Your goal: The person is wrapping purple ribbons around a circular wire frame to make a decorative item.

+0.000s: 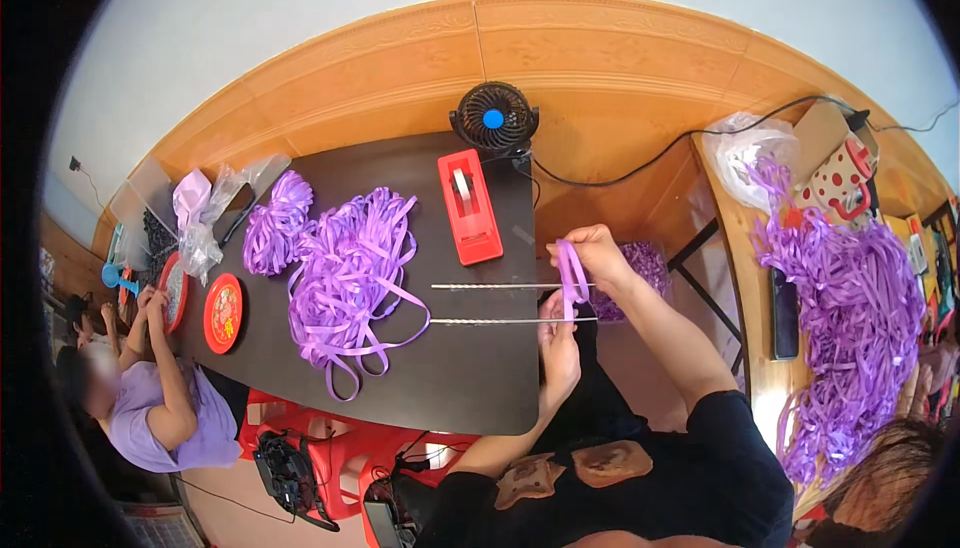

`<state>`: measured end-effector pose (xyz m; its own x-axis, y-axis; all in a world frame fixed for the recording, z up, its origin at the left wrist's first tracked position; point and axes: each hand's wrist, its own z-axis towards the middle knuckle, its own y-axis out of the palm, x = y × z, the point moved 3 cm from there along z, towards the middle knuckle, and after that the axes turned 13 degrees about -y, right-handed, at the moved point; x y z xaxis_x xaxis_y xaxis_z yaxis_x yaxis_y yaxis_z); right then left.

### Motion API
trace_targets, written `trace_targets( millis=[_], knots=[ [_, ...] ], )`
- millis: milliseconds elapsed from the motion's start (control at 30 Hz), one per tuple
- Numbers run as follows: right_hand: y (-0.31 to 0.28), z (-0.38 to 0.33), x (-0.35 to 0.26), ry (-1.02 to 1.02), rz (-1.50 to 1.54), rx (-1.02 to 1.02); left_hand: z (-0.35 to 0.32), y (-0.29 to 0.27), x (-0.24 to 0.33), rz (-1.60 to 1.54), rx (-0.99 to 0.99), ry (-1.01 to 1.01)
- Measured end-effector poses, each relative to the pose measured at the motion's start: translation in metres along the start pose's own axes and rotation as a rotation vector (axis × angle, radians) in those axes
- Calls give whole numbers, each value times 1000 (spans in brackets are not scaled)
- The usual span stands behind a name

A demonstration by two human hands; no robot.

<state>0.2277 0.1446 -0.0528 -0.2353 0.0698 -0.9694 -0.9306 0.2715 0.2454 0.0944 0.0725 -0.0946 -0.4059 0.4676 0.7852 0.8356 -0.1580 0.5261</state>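
Two thin twisted metal rods (480,286) stick out side by side past the right edge of the dark table. A strip of purple ribbon (570,266) is looped at their outer ends. My right hand (597,256) pinches the ribbon's upper part, beyond the far rod. Closer to me, my left hand (560,353) has its fingers closed at the ribbon's lower end, by the near rod. Part of the left fingers is hidden behind the ribbon and rod. A large pile of purple ribbon (350,268) lies on the table to the left of the rods.
A red tape dispenser (470,210) and a black fan (494,118) stand at the table's back. A red plate (222,313) lies left, near a co-worker in a purple shirt (175,418). Purple ribbons (850,318) cover the right-hand table; a bin of purple pieces (645,268) sits below.
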Motion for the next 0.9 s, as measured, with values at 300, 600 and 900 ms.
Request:
trace_targets(
  millis=[300,600,900],
  knots=[
    [-20,-26,62,227,197,85,28,12,2,112,71,352],
    [-19,-108,76,347,2,118,-2,-7,-8,13,-51,73],
    [-4,-163,33,-262,-277,34,-75,-39,-18,136,-27,-194]
  ],
)
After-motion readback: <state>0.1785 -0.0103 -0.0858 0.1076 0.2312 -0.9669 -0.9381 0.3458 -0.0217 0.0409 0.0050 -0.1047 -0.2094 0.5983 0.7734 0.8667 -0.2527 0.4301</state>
